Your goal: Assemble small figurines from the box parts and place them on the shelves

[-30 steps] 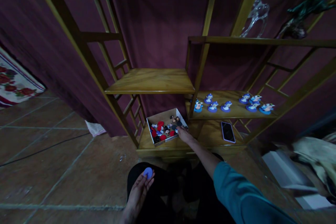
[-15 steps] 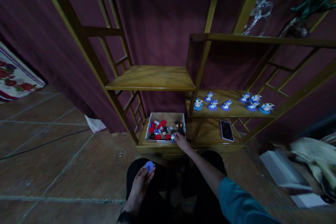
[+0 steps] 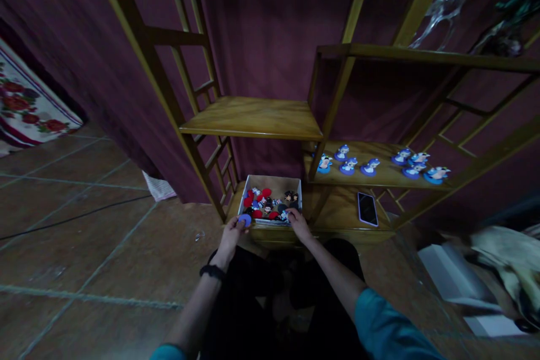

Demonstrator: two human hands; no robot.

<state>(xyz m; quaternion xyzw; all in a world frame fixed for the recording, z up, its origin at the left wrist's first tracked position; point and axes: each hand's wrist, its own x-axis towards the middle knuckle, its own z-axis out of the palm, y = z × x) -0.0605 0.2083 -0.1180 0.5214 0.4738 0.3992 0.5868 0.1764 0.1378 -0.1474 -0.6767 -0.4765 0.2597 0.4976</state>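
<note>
My left hand (image 3: pixel 232 236) pinches a flat purple disc (image 3: pixel 244 219) at the front left corner of an open cardboard box (image 3: pixel 278 183). Inside the box lie several small figurines (image 3: pixel 268 207) with dark, white and blue parts, among red round discs (image 3: pixel 266 193) and dark ones. At the box's front right, my right hand (image 3: pixel 298 226) has its fingers closed on a small white and blue figurine (image 3: pixel 285 215). The fingertips partly cover that figurine, so its shape is unclear.
The box stands on the bottom board of a wooden shelf unit (image 3: pixel 253 118). Several purple and blue figurines (image 3: pixel 349 166) stand on the right shelf, above a phone (image 3: pixel 367 209). A glass deer figure (image 3: pixel 447 3) is higher up. White boxes (image 3: pixel 453 275) lie on the floor at right.
My left hand has moved forward and up from above my knee to the box's front left corner, still with the purple disc. The right hand stays at the box's front right.
</note>
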